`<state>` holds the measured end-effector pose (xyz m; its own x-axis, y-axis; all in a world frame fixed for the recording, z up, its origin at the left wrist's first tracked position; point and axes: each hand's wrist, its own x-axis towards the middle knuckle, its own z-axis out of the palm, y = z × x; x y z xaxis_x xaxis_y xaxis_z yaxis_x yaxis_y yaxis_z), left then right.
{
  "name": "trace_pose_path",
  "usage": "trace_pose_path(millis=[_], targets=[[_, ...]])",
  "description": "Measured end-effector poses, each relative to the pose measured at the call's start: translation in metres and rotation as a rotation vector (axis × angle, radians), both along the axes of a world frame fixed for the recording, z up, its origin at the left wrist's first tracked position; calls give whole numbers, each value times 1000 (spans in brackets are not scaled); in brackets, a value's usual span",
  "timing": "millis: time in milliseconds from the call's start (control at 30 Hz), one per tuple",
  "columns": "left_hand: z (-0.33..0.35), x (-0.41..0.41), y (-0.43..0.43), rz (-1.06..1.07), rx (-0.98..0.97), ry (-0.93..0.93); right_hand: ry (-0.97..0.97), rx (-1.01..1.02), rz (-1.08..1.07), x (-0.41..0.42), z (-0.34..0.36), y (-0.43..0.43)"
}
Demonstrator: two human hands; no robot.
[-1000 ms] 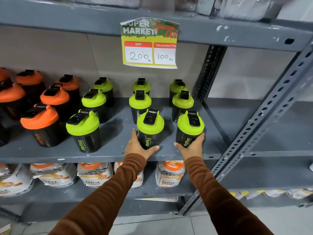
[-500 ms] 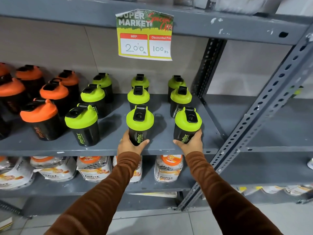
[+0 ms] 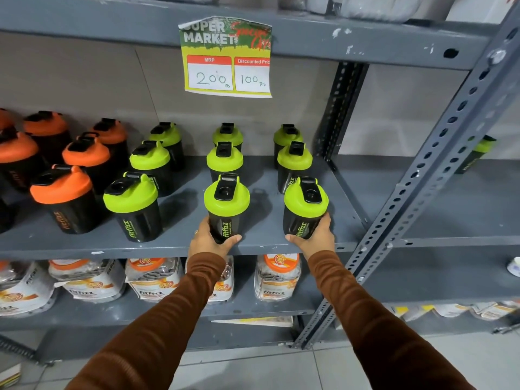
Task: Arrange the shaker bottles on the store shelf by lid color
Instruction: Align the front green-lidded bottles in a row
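Shaker bottles stand on a grey metal shelf (image 3: 180, 243), grouped by lid color. Left grip (image 3: 209, 242): the person's left hand wraps the lower body of the front-centre green-lidded bottle (image 3: 226, 208), thumb on the near side and fingers curled around the far left side, closed on the black body just above the shelf edge. Right grip (image 3: 315, 239): the right hand cups the base of the front-right green-lidded bottle (image 3: 305, 209) in the same way, thumb pointing left across the near face, fingers hidden behind the bottle. Both bottles are upright with their bases at the shelf's front edge; whether they rest on it or are slightly lifted cannot be told.

Directly behind each grip, two more green-lidded bottles stand in a file toward the back wall. Left of the left grip, a third file of green-lidded bottles begins with a front bottle (image 3: 132, 206) near the shelf edge. Further left of that file stand the orange-lidded bottles (image 3: 63, 197), well apart from both grips. Above the left grip, a price sign (image 3: 226, 57) hangs from the upper shelf, reading MRP 200 and discounted price 100. Below both grips, labelled jars (image 3: 277, 277) line the lower shelf. Beyond the right grip, past the perforated upright (image 3: 439, 153), another green-lidded bottle (image 3: 478, 154) is partly hidden.
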<state>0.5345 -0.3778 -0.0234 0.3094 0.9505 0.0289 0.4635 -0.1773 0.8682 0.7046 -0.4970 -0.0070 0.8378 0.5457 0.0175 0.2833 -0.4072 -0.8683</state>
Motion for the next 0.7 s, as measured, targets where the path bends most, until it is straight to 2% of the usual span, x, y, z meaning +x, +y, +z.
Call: trace_pose_path(millis=[700], targets=[[4, -2, 0, -24, -26, 19, 5, -73, 38, 4, 2, 0]])
